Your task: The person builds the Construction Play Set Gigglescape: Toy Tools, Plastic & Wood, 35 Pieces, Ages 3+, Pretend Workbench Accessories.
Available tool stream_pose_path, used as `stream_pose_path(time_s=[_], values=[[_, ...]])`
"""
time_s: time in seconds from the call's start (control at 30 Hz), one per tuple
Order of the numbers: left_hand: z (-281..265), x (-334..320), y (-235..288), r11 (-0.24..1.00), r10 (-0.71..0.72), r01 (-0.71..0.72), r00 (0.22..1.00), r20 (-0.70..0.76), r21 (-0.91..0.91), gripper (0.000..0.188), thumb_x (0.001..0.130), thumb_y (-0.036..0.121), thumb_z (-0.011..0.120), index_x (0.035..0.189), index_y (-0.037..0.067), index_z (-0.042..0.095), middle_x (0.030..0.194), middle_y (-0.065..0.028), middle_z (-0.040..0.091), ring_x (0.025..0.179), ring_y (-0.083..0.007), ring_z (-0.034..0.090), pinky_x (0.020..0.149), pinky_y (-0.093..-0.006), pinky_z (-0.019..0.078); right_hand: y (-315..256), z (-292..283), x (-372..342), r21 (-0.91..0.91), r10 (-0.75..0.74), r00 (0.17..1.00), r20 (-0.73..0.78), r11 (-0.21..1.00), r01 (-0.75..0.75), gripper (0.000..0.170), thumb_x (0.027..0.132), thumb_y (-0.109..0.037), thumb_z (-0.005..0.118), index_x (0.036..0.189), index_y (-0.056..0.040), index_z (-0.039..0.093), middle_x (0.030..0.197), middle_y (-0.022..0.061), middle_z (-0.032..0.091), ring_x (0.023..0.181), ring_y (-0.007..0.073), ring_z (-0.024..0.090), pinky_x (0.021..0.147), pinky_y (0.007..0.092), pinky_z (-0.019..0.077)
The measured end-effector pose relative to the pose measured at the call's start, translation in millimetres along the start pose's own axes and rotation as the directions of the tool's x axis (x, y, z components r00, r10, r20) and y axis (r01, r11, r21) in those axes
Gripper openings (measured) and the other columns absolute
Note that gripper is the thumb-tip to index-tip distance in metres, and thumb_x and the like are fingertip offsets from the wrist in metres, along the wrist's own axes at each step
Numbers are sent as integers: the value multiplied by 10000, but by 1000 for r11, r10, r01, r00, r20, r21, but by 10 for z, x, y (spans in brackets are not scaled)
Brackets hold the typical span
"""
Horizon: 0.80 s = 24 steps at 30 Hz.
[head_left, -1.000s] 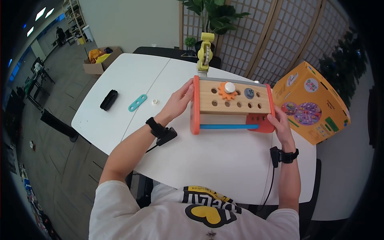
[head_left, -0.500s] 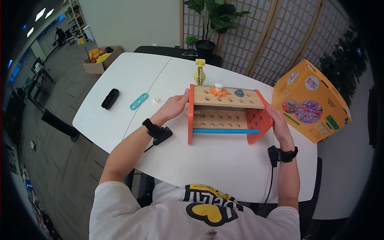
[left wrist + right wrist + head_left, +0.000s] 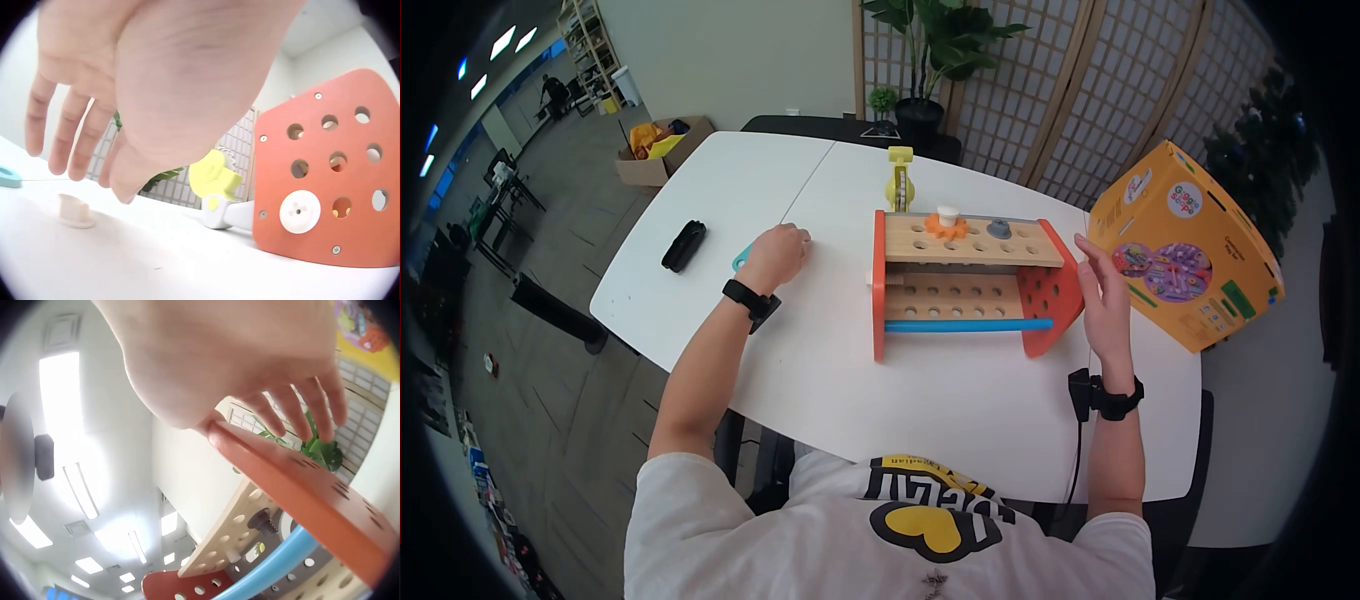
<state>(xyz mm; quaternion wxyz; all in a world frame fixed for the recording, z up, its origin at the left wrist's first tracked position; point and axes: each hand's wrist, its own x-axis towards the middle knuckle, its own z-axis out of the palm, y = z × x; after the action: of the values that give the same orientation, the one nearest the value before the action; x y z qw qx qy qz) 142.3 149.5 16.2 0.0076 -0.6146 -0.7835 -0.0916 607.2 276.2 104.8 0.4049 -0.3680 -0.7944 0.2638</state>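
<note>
A toy workbench with a wooden top (image 3: 975, 247), red side panels (image 3: 325, 94) and a blue rod (image 3: 970, 326) stands upright on the table. An orange gear (image 3: 946, 230) with a white knob and a grey screw (image 3: 999, 230) sit in its top. My left hand (image 3: 775, 258) is off the bench, fingers extended down just above a small white flanged nut (image 3: 76, 211), which the head view hides. Beside that hand lies a turquoise strip (image 3: 742, 259), partly covered. My right hand (image 3: 1106, 305) stays at the right panel, fingers straight, thumb by its edge (image 3: 215, 436).
A yellow toy piece (image 3: 900, 182) on a grey arm stands behind the bench. To the right is a large orange box (image 3: 1190, 250). A black case (image 3: 684, 246) lies at the table's left. A white disc (image 3: 300, 211) is fixed on the left panel.
The workbench has tipped from leaning back to standing upright. My left hand has left its side and moved left over the small white nut. My right hand has eased slightly off the right panel.
</note>
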Motion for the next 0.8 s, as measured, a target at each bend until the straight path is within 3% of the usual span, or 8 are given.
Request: stream_pose_path(time_s=[0.1, 0.17, 0.23, 0.37, 0.47, 0.57, 0.67, 0.8], values=[[71, -34, -41, 1000, 31, -31, 999, 8, 3, 242, 927, 105, 620, 1133, 26, 718, 1042, -179, 680, 933, -379, 675, 839, -467, 560, -257, 62, -31, -26, -206, 978, -41, 978, 205, 300, 1014, -126, 536, 1263, 9, 637, 1315, 201, 673, 1302, 328, 600, 1106, 384, 433], [83, -50, -7, 999, 34, -34, 999, 15, 1, 238, 928, 81, 613, 1134, 19, 714, 1045, -185, 664, 942, -379, 665, 845, -466, 553, -353, 109, -50, -16, -263, 964, 28, 964, 264, 265, 996, -77, 528, 1209, 20, 652, 1314, 204, 669, 1298, 340, 601, 1102, 394, 442], [46, -107, 74, 993, 67, -72, 996, -58, -89, 202, 944, 53, 599, 1107, 7, 708, 1064, -189, 647, 961, -379, 659, 850, -453, 545, -527, 176, -66, -17, -342, 936, 80, 939, 344, 228, 970, -22, 520, 1132, 34, 670, 1298, 212, 668, 1269, 365, 617, 1088, 416, 465], [-322, -186, 397, 918, 70, -136, 980, -187, -371, 132, 988, 41, 584, 1070, -13, 672, 1100, -184, 617, 978, -373, 642, 858, -430, 526, -646, 330, -84, -114, -525, 843, 114, 836, 536, 228, 947, 4, 546, 1134, 30, 674, 1260, 191, 686, 1199, 355, 658, 1032, 402, 513], [-637, -294, 675, 845, 35, -202, 945, -326, -495, 115, 996, 79, 623, 1070, -8, 641, 1044, -170, 619, 910, -338, 650, 788, -410, 533, -795, 409, -134, 96, -409, 892, 191, 912, 398, 223, 959, -19, 562, 1144, 25, 677, 1245, 177, 694, 1142, 334, 686, 987, 382, 538], [-889, -406, 907, 813, 4, -228, 923, -386, -536, 126, 970, 58, 670, 1076, 7, 625, 946, -124, 649, 816, -223, 641, 709, -327, 536, -847, 520, -83, 228, -427, 869, 249, 898, 376, 224, 968, -36, 577, 1159, 18, 681, 1228, 165, 702, 1083, 312, 710, 951, 369, 552], [-1023, -501, 1123, 847, 82, -348, 833, -547, -402, 155, 924, 67, 737, 1038, 25, 641, 858, -95, 664, 753, -204, 643, 679, -306, 525, -882, 650, -33, 306, -304, 867, 394, 933, 188, 294, 1001, -43, 557, 1274, 30, 637, 1262, 159, 699, 1141, 241, 692, 995, 347, 535], [-995, -567, 1340, 826, 234, -512, 693, -681, -237, 191, 837, 74, 818, 944, 34, 665, 792, -65, 655, 698, -207, 647, 614, -313, 517, -927, 948, -36, 577, -223, 897, 381, 816, -42, 358, 1026, -96, 594, 1349, 57, 576, 1241, 171, 691, 1112, 211, 701, 958, 318, 559]])
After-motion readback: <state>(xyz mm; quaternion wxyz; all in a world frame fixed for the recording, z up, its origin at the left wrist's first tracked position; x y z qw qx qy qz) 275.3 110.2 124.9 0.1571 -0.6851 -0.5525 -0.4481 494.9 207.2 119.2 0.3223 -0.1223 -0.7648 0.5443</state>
